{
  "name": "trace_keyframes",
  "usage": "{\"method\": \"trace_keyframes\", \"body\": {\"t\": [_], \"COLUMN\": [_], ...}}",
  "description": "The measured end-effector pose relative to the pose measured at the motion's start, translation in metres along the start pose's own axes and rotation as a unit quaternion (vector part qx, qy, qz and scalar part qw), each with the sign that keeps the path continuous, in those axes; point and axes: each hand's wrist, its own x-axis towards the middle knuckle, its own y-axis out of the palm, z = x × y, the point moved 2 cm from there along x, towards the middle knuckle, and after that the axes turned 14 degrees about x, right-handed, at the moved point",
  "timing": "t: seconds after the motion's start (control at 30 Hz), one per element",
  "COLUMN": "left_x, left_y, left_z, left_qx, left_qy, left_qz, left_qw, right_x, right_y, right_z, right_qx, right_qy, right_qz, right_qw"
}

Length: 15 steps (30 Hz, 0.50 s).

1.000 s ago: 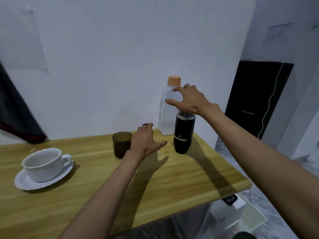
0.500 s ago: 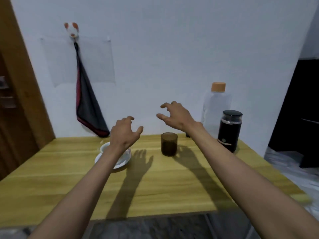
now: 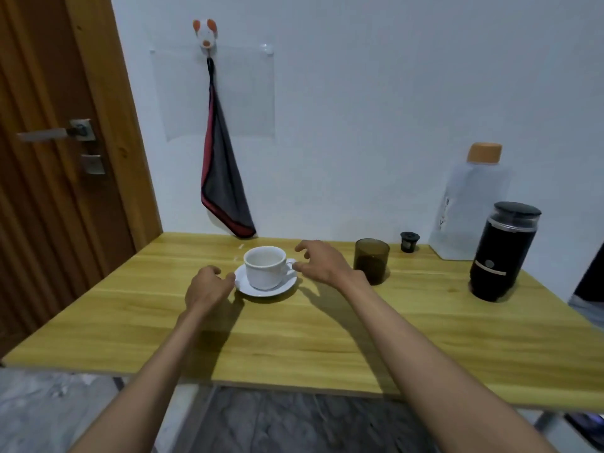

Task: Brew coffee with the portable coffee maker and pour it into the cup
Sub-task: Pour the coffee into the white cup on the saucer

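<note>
From the head view, the empty cup [image 3: 264, 266] sits on its saucer [image 3: 277, 290]. The left hand [image 3: 209, 286] is loosely curled just left of the cup, and I cannot tell whether it has hold of anything. The right hand [image 3: 322, 264] is just right of the cup with fingers spread, holding nothing. They seem to be positioning the cup; next comes fetching the coffee maker [image 3: 503, 253], well to its right.

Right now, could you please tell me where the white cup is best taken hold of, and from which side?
Probably by its handle, from the right: the cup stands upright on its saucer, and the handle loop juts rightward, toward the right hand.
</note>
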Motion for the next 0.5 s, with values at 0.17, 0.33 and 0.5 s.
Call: {"method": "trace_keyframes", "body": {"t": [0.17,0.33,0.5], "left_x": [0.006,0.011,0.013], "left_y": [0.015,0.022,0.028], "left_z": [0.004,0.002,0.01], "left_qx": [-0.013,-0.045,-0.077], "left_qy": [0.028,0.036,0.048], "left_qz": [0.016,-0.009,-0.026], "left_qw": [0.999,0.998,0.996], "right_x": [0.002,0.007,0.015], "right_y": [0.015,0.021,0.022], "right_z": [-0.008,-0.01,-0.011], "right_qx": [0.014,0.011,0.015], "right_qy": [-0.006,-0.023,-0.019], "right_qz": [-0.025,-0.05,-0.059], "right_qw": [1.0,0.998,0.998]}}
